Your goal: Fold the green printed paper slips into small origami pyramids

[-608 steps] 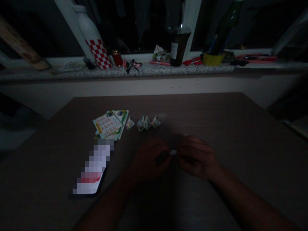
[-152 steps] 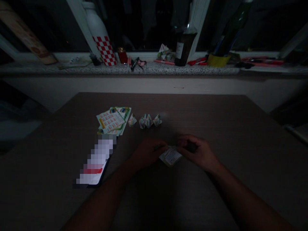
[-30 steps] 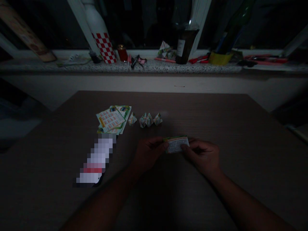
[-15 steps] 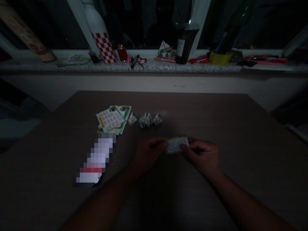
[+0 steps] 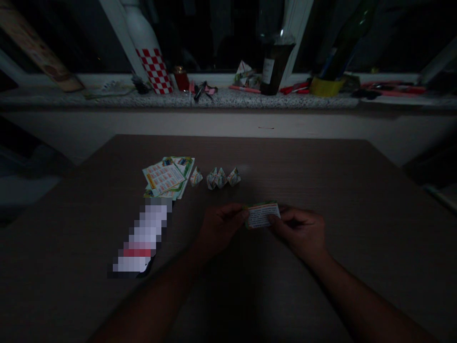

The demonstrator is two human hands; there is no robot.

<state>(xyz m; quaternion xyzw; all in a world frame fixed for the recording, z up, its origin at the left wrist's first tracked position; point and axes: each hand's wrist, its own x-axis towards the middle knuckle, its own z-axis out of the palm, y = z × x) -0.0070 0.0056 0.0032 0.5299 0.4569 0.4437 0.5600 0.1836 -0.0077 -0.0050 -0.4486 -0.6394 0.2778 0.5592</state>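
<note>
Our left hand [image 5: 222, 226] pinches the printed paper [image 5: 262, 216] by its left edge, our right hand [image 5: 305, 231] by its right; we hold it between them, below and right of frame centre.

I watch through a single head-worn camera. It faces forward and down over the table [image 5: 321, 176], looking from behind and above at the left hand [image 5: 222, 228] and right hand [image 5: 303, 233], near the middle; farther off, the sill [image 5: 235, 101] and window [image 5: 200, 43] fill the top.
</note>
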